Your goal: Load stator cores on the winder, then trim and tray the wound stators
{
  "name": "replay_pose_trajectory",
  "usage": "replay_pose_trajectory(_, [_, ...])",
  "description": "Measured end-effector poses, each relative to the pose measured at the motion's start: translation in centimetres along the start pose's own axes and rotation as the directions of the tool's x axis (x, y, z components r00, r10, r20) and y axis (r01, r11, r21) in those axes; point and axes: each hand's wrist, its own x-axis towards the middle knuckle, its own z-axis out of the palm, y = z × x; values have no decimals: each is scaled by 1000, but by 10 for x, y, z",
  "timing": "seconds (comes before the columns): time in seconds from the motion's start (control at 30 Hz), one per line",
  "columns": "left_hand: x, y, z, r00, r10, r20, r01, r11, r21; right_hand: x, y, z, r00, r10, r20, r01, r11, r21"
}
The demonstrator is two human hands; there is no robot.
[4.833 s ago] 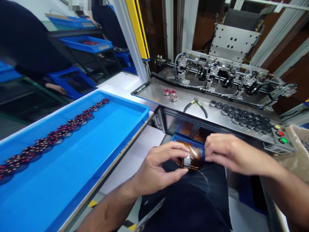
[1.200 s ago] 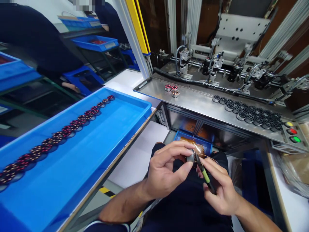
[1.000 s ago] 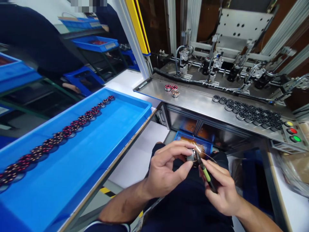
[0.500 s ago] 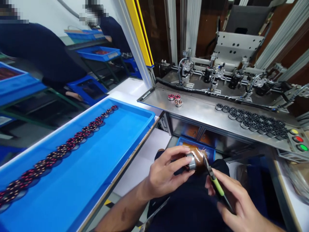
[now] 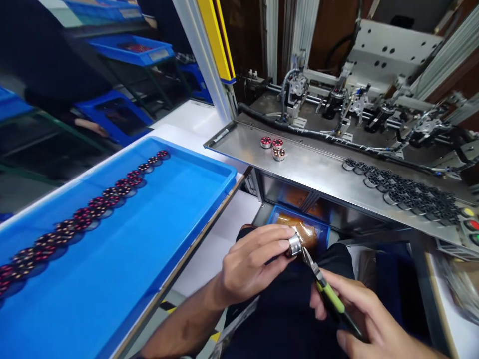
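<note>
My left hand (image 5: pixel 254 257) holds a small silver ring-shaped motor part (image 5: pixel 295 245) between its fingers, above my lap. The far side of that part is hidden by the fingers. In my right hand (image 5: pixel 359 309) is a pair of cutting pliers (image 5: pixel 329 294) with green and black handles. Their jaw tips lie close to the right side of the motor part; whether they touch it I cannot tell. Beneath both hands is a blue bin (image 5: pixel 273 215) with a brown, shiny lining (image 5: pixel 305 230).
On the left, a large blue tray (image 5: pixel 157 224) bears a row of copper-and-red wound motor parts (image 5: pixel 101 205). The metal ledge (image 5: pixel 310 167) carries 3 red-topped motor parts (image 5: pixel 278 143) and many black ones (image 5: pixel 415 192). Machine fixtures (image 5: pixel 337 102) stand behind. A co-worker's arm (image 5: pixel 90 124) shows at left.
The pliers have moved left and slightly down, with their tips nearer the motor part. My left hand has turned the part a little. The whole view has shifted slightly.
</note>
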Motion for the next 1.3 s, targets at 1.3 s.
replay_pose_trajectory(1.3, [-11,23,2,996,65,-53,-62,996,56,-33,25,6,957,99,-274,-81,994,76])
